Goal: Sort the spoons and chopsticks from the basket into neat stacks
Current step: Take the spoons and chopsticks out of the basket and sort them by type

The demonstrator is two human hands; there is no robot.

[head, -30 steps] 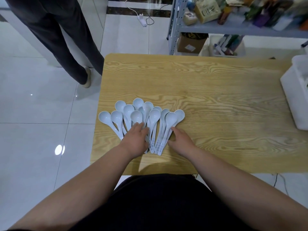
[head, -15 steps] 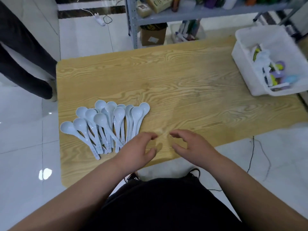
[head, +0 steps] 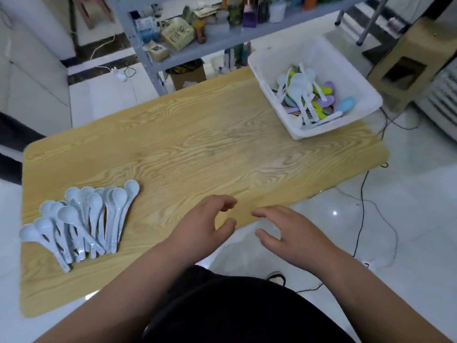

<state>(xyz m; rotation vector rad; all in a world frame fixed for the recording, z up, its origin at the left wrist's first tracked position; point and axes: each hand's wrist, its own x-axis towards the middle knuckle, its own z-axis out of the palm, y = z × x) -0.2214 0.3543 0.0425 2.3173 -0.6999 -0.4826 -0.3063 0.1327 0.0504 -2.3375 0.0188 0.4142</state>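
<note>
- The pale blue spoons (head: 79,221) are lying in a loose fan on the left part of the wooden table (head: 222,149). The bowls are pointing away from the person and the handles are bunched together near the front edge.
- This fan is not being held by anyone. It is overlapping and a bit messy, so it is probably going to need squaring up later.
- More spoons (head: 309,95) are sitting in the white basket (head: 277,100) at the far right corner of the table. They are mixed in color: pale blue, purple, yellow-green and teal. Chopsticks cannot be told apart in that tangle.
- The left hand (head: 205,226) is being held just above the front edge of the table, with its fingers curled loosely and nothing in them.
- The right hand (head: 286,233) is being held beside it, partly past the table edge, fingers spread and empty too.
- The step now is judged to be a reach to the basket for the next pieces.
- To do it well, only 1 color should be picked at a time, and only a few pieces.
- The pieces should be lifted by the handles, so the tangle is not being dragged out with them.
- A new stack should be started in the bare middle of the table, well apart from the blue fan, with all bowls facing 1 way.
</note>
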